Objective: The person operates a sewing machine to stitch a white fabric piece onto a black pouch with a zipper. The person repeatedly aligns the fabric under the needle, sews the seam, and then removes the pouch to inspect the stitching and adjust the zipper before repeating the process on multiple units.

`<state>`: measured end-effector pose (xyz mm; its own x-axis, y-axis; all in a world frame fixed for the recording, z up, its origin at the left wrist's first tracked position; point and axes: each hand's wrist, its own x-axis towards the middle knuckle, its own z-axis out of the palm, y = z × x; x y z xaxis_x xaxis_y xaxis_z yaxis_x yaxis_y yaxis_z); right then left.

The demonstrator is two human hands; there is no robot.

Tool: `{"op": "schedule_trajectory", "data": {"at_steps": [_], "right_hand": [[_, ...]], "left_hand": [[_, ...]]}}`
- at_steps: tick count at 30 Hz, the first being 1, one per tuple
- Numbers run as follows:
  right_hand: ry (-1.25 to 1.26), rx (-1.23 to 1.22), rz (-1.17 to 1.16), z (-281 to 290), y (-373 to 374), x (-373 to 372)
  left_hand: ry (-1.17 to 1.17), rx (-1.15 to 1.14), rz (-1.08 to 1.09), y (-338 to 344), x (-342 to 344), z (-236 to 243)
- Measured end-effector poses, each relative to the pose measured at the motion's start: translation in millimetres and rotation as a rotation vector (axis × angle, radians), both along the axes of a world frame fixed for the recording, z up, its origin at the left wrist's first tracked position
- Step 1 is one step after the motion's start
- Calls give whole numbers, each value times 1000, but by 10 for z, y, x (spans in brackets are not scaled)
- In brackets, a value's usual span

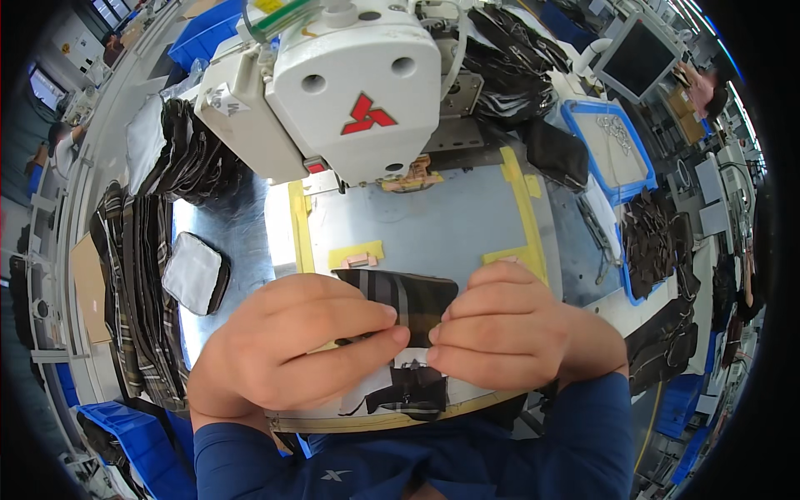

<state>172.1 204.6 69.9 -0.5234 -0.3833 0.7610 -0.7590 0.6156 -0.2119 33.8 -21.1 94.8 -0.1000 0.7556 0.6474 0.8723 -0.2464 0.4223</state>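
Observation:
A dark plaid fabric piece (421, 300) with grey stripes is between my hands, near the front edge of the work table. My left hand (304, 342) pinches its left lower side with thumb and fingers. From the right, my right hand (508, 329) grips the same piece, fingers bent and pressed together. Below the fingertips a second dark plaid piece with white backing (408, 390) lies at the table edge; whether it joins the upper piece I cannot tell. Ahead stands a white sewing machine (358, 100), its head over a metal plate (417, 221) marked with yellow tape.
Left of me lie a small white-faced pouch piece (193, 273), a stack of plaid strips (137, 283) and a pile of dark pieces (196, 150). On the right are a blue-rimmed tray (648, 187), dark small parts (648, 242) and scissors-like tools (596, 225). Other people work farther off.

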Motion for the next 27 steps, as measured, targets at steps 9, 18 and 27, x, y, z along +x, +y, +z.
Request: {"op": "schedule_trajectory", "data": {"at_steps": [9, 18, 27], "right_hand": [[10, -14, 12, 7, -16, -11], [-7, -21, 12, 29, -16, 5], [-38, -53, 47, 20, -15, 10]], "left_hand": [[54, 62, 66, -7, 63, -50], [176, 86, -16, -16, 0, -73], [60, 113, -157, 50, -16, -124]]}}
